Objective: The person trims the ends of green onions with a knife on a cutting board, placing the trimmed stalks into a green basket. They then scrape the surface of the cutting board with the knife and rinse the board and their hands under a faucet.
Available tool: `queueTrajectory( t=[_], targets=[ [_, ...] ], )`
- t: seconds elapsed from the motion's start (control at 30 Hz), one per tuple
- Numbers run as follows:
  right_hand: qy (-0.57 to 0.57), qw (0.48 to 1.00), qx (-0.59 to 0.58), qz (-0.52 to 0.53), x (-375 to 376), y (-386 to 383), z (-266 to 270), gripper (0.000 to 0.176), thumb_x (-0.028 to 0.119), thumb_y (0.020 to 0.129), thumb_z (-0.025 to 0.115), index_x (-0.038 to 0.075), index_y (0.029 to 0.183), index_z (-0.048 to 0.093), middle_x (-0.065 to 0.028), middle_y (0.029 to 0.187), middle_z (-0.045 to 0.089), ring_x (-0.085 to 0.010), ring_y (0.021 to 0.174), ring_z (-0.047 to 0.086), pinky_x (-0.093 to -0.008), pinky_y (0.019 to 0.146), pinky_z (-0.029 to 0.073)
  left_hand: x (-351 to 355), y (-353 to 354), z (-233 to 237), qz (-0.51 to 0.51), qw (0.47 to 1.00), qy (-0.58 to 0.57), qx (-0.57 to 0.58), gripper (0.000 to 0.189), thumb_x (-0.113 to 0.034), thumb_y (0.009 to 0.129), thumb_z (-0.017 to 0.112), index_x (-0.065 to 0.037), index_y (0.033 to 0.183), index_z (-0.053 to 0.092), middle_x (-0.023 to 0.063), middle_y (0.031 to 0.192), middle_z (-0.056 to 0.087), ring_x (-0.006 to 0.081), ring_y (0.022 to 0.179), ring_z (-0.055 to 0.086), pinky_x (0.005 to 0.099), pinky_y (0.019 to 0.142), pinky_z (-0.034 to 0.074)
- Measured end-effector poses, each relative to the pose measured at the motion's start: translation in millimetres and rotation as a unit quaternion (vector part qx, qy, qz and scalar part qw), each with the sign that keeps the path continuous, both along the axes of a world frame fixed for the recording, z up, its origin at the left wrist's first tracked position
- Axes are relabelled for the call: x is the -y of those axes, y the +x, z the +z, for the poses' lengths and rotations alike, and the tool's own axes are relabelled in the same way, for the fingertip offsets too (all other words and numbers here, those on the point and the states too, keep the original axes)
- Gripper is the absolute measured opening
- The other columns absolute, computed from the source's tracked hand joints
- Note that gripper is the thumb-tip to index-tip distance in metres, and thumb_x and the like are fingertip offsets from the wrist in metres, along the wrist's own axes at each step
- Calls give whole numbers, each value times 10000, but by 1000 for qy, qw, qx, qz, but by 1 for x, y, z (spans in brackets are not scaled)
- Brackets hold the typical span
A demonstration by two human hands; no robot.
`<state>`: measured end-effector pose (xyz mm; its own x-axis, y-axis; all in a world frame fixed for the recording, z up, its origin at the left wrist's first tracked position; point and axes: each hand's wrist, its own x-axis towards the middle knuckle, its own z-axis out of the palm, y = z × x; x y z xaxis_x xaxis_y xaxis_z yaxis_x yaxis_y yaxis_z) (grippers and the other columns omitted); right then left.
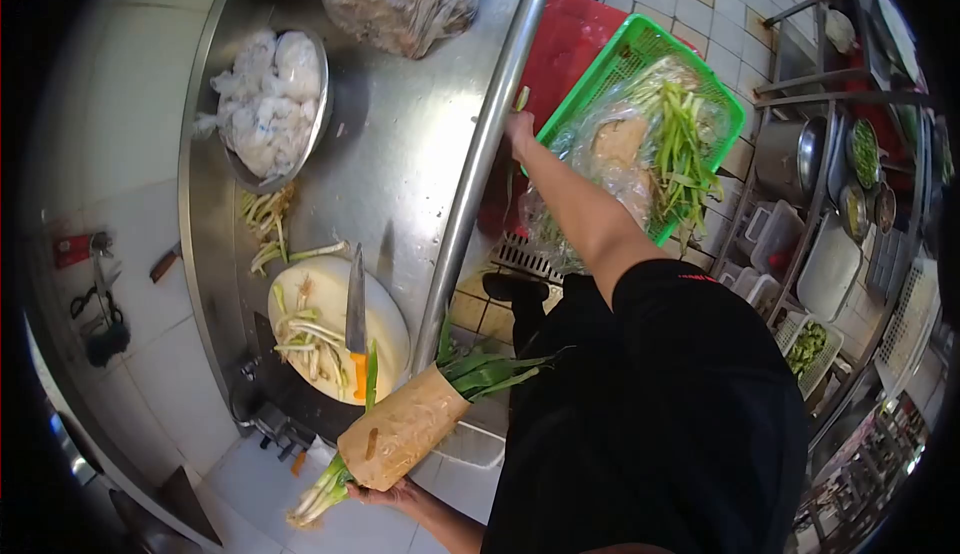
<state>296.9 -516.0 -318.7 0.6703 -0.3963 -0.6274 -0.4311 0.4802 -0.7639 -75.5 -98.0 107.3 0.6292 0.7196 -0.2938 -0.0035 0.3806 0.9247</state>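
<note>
The paper wrap point(402, 434) is tan-brown, with bundled scallions point(490, 374) dark green at the leaves and nearly white at the stalks. The knife point(356, 306) pairs a grey blade with an orange handle — set off by a cream chopping board point(389, 316). The tabletop point(400, 124) is silver-grey; the basket point(590, 79), bright green, shows over a red surface point(580, 29). The shirt point(650, 384) is black — seemingly with small, blurred red lettering. Floor tiles point(728, 20) make a white grid with some tan squares.

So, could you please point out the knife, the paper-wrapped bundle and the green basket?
Knife point(356, 322), head view: on the blade.
Paper-wrapped bundle point(408, 430), head view: on the brown wrap.
Green basket point(598, 80), head view: on its side wall.
</note>
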Motion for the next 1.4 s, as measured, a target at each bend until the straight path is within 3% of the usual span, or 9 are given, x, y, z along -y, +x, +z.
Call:
queueTrajectory(
  t=[0.3,0.5,0.6,0.77,0.9,1.07,1.2,1.3,1.4],
  targets=[
    [-390,873,293,-9,102,-132,234,313,87,885,560,59,1176,670,-158,1183,550,-350,1317,399,-403,1093,286,6,91,-12,-26,997,-48,61,701,-501,851,490,-41,1377,432,170,1383,468,366,1266,459,554,1030,401],
    [-298,862,404,-67,177,-190,339,44,43,920,563,26,919,604,-87,1010,619,-251,1157,556,-360,974,408,46,140,-3,-64,993,-86,51,747,-499,824,479,-44,1410,389,185,1415,432,388,1286,436,566,1041,389],
    [-512,836,182,-83,223,-187,348,189,111,856,693,43,788,531,-30,808,547,-154,767,542,-269,783,448,76,160,1,-23,995,-83,60,658,-411,818,511,-34,1349,424,199,1341,485,390,1218,496,560,1012,414],
    [-707,666,-152,182,219,-169,367,397,300,798,735,50,1097,654,-193,1292,530,-310,1232,482,-417,1027,377,86,180,-31,-145,964,-117,191,573,-268,768,655,-25,1262,495,149,1173,605,308,1078,598,448,983,470],
    [-431,752,315,388,99,-150,429,708,354,748,779,61,1330,505,-210,1384,453,-344,1307,400,-433,1099,311,119,192,-40,-168,963,-131,168,525,-229,787,652,-27,1248,504,127,1142,616,274,1045,609,422,975,476],
    [-489,575,398,521,-62,-136,427,1071,376,576,877,48,1437,331,-242,1412,420,-385,1299,420,-443,1055,379,173,202,-44,-227,944,-184,149,376,-96,787,690,-1,1134,581,85,1022,640,201,906,635,351,849,527],
    [-316,657,272,628,-100,-121,410,929,248,579,848,42,1365,398,-215,1250,571,-343,1150,566,-393,970,454,156,200,-52,-218,957,-141,127,426,-71,797,702,10,1184,543,101,1114,611,203,996,606,328,902,486],
    [-305,668,286,616,-103,-109,375,818,210,589,832,39,1294,454,-186,1168,621,-313,1083,609,-369,938,469,130,186,-57,-377,915,20,141,702,-221,803,729,-35,1378,372,121,1398,408,245,1266,414,382,1060,330],
    [-311,669,302,604,-92,-102,370,752,192,593,831,37,1246,492,-168,1130,632,-295,1059,617,-360,929,469,79,160,-76,-328,841,430,-6,655,-296,832,694,-26,1357,411,177,1304,498,337,1245,441,415,1048,348]
  ],
)
